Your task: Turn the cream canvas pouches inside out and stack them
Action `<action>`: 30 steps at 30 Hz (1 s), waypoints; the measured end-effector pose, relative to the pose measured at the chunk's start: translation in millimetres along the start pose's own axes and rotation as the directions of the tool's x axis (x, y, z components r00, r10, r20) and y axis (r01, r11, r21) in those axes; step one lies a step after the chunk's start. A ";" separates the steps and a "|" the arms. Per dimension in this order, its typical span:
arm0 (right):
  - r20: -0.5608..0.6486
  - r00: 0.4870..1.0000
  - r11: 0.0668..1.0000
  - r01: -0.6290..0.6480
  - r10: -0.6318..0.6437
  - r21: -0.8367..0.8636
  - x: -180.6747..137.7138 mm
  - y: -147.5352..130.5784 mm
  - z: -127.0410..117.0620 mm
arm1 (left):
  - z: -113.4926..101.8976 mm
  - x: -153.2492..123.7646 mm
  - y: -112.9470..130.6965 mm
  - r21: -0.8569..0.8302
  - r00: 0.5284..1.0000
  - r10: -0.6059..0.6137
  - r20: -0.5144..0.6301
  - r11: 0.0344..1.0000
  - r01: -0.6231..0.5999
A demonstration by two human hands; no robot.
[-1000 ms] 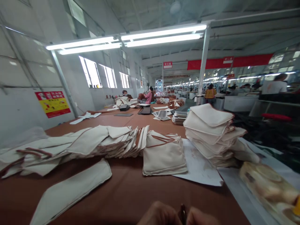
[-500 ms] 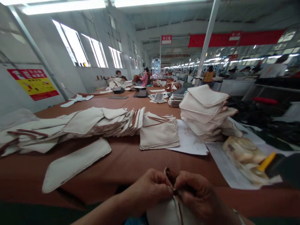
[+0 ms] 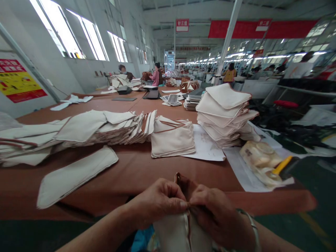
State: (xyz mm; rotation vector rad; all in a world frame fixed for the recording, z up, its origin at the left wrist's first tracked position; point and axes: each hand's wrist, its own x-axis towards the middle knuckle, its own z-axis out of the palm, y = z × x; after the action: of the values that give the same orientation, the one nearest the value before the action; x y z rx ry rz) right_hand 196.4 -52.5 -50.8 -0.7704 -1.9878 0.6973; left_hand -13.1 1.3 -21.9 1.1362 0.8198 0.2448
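Observation:
My left hand [image 3: 161, 203] is closed, thumb and forefinger pinching the seam of a cream fabric piece [image 3: 172, 232] with brown edging. Opposite it, my right hand [image 3: 219, 211], with a bangle at the wrist, pinches the same seam, and the fingertips of both hands meet there. Below them the piece hangs past the table's front edge, a brown-edged slit running down its middle. Beyond the fingers a brown flap [image 3: 187, 187] of it sticks up, with a small shiny bit at its tip. Whatever lies right between the fingertips is hidden.
A single cream panel [image 3: 78, 176] lies at the left on the brown-covered table [image 3: 136, 171]. Behind it spreads a long row of cream panels [image 3: 81, 127]. A neat pile [image 3: 173, 140] and a taller stack [image 3: 223, 112] stand rightward, near a plastic-wrapped bundle [image 3: 258, 157]. People work farther back.
The view has tipped down and turned slightly right, so the table sits higher and farther left in it. Both hands keep their pinch on the cream fabric piece; more of the right wrist shows.

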 end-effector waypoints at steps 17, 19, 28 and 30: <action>0.329 0.865 0.699 -0.500 0.379 0.512 8.3 -9.5 -16.2 | 4.2 -7.1 -2.4 0.040 0.992 0.113 0.048 0.993 -0.115; 0.276 0.899 0.775 -0.434 0.340 0.460 6.2 -10.6 -16.4 | 5.9 -7.4 -3.9 0.034 0.991 0.129 0.044 0.991 -0.130; 0.395 0.872 0.871 -0.411 0.289 0.268 21.5 -17.1 -33.9 | 18.1 -10.2 13.2 0.402 0.957 0.285 0.055 0.871 -0.283; 0.363 0.896 0.905 -0.353 0.255 0.236 24.3 -18.1 -28.2 | 19.9 -11.5 14.6 0.423 0.951 0.305 0.060 0.855 -0.301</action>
State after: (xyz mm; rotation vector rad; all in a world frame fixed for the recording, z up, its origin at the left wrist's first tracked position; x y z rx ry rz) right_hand 205.8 -41.4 -12.1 -0.8358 -1.9976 1.3563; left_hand -4.1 -13.0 -0.5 1.6869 0.7157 0.3417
